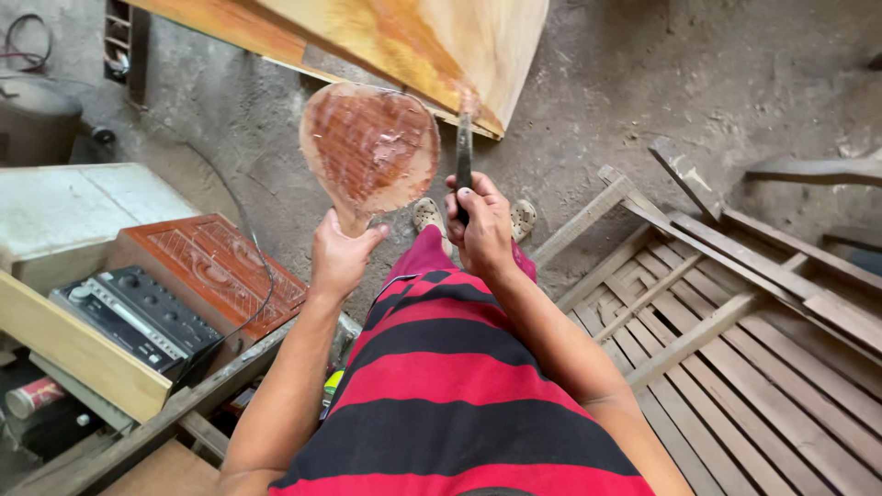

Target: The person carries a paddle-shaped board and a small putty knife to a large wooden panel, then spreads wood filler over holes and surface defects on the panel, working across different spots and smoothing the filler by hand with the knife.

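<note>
At the bottom of the frame the person's red-and-black striped shirt (450, 404) fills the near view, both bare forearms reaching up from it. The left hand (340, 259), left of centre, has its grip closed around the short handle of a round, paddle-shaped piece of reddish-brown carved wood (370, 147), held upright with its face toward the camera. Just to the right, the right hand (480, 225) is wrapped tight around a narrow dark-handled metal tool (464, 152) whose tip points up towards the pale plywood board (413, 41) at the top. At lower right lies a slatted wooden frame (735, 340); at left, a black electronic box with knobs (138, 317) rests beside a carved red-brown panel (216, 271).
</note>
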